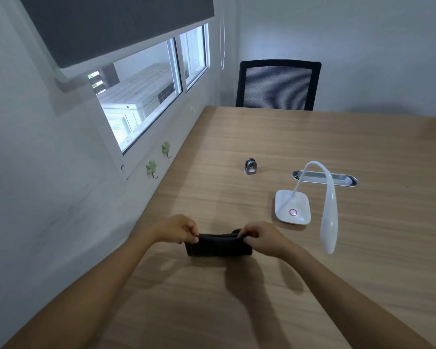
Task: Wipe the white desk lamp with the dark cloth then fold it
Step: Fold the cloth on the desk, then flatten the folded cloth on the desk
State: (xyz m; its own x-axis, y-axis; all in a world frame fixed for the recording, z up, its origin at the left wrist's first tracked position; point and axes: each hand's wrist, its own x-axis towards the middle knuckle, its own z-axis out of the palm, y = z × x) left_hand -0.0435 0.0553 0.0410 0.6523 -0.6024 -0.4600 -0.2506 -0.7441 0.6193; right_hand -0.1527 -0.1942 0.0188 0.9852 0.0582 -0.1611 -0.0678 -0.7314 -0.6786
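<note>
The dark cloth (218, 246) lies folded into a narrow band on the wooden table (312, 137), near its left edge. My left hand (178, 229) pinches the cloth's upper left corner. My right hand (261, 238) pinches its upper right corner, so the top edge is stretched between both hands. The white desk lamp (293, 207) stands to the right of the cloth, apart from both hands. Its square base has a pink ring button, and its curved neck arches over so the long head hangs toward me.
A small metal clip-like object (250, 167) sits beyond the cloth. A silver cable slot (342, 178) is set into the table behind the lamp. A black mesh chair (277, 84) stands at the far side. The wall and window run along the left.
</note>
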